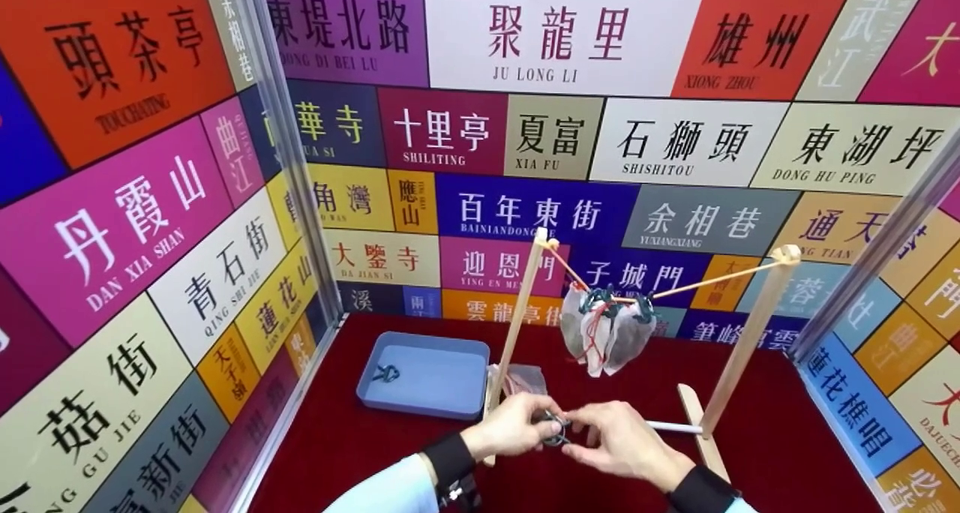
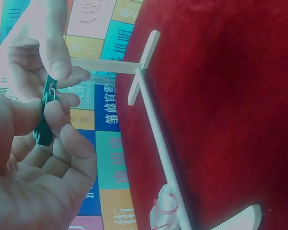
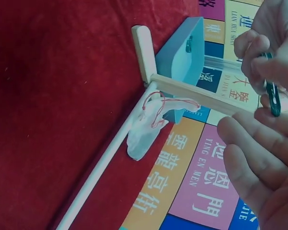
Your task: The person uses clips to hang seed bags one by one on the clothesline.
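In front of the wooden rack, my left hand pinches a small dark green clip between thumb and fingers. The left wrist view shows metal at the middle of the clip. My right hand meets it from the other side, thumb and a finger at its far end. Above, several white mesh pouches with red threads hang from the rack's string, with dark green clips at their tops. Another white pouch with red thread lies by the left post's base, partly hidden in the head view.
The rack's left post and right post rise from a dark red cloth, joined low down by a pale rod. Left of it sits a blue tray with dark green clips inside. Colourful sign-printed walls surround the table.
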A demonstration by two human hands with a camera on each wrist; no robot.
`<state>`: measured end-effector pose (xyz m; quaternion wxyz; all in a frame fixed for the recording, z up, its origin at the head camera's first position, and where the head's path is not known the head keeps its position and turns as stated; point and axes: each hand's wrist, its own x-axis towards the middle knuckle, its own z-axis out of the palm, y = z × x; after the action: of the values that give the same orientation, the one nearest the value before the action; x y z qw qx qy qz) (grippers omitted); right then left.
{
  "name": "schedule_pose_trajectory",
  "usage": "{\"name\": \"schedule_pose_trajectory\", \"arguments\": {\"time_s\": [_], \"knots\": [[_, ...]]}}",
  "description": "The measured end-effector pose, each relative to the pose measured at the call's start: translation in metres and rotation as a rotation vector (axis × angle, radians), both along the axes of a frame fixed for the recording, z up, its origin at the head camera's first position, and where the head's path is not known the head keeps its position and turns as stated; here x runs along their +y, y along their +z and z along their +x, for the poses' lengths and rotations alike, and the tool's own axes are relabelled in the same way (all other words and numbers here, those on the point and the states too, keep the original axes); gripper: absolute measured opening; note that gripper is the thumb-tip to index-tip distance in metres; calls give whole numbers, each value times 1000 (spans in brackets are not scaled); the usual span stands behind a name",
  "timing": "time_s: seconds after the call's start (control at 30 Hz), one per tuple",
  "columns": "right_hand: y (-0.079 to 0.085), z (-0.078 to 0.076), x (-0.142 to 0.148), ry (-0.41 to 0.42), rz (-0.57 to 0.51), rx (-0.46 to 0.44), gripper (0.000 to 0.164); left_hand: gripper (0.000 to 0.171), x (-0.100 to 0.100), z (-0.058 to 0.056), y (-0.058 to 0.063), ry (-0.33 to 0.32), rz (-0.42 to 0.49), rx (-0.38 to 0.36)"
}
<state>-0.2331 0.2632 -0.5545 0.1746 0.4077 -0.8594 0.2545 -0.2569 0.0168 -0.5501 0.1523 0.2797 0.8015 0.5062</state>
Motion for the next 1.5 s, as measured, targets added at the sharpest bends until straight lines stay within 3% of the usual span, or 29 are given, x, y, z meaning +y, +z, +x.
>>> {"name": "schedule_pose_trajectory", "arguments": {"time_s": [0.17, 0.23, 0.33, 0.47, 0.53, 0.67, 0.83, 0.93, 1.03, 1.23, 1.3, 1.37, 1.4, 1.47, 1.5], "knots": [[0, 2, 1, 28, 73, 42, 19, 9, 3, 4, -9, 36, 45, -79], [0, 2, 3, 28, 91, 40, 25, 11, 4, 3, -13, 66, 57, -90], [-1, 2, 8, 28, 113, 62, 39, 14, 5, -3, -23, 153, 26, -40], [-6, 4, 18, 24, 144, 129, 46, 14, 4, -14, -42, 328, -72, 34], [-9, 5, 22, 25, 155, 151, 47, 14, 3, -19, -53, 418, -132, 1], [-15, 9, 28, 40, 155, 146, 48, 12, 6, -29, -76, 565, -197, -144], [-17, 10, 29, 46, 148, 119, 51, 17, 14, -37, -89, 663, -122, -268], [-17, 10, 28, 49, 151, 117, 50, 19, 18, -40, -94, 698, -90, -275], [-16, 10, 27, 51, 156, 114, 49, 22, 19, -43, -99, 701, -140, -182], [-14, 10, 27, 37, 174, 103, 47, 19, 20, -54, -117, 666, -329, 212], [-14, 10, 26, 37, 176, 88, 47, 19, 23, -68, -143, 653, -322, 364], [-13, 10, 26, 31, 174, 81, 49, 16, 25, -69, -142, 611, -250, 448], [-13, 10, 26, 25, 175, 80, 49, 17, 28, -74, -150, 597, -213, 512], [-11, 10, 27, 9, 178, 86, 50, 16, 32, -73, -138, 561, -151, 543], [-11, 10, 27, 1, 180, 93, 50, 14, 34, -67, -118, 528, -112, 493]]}}
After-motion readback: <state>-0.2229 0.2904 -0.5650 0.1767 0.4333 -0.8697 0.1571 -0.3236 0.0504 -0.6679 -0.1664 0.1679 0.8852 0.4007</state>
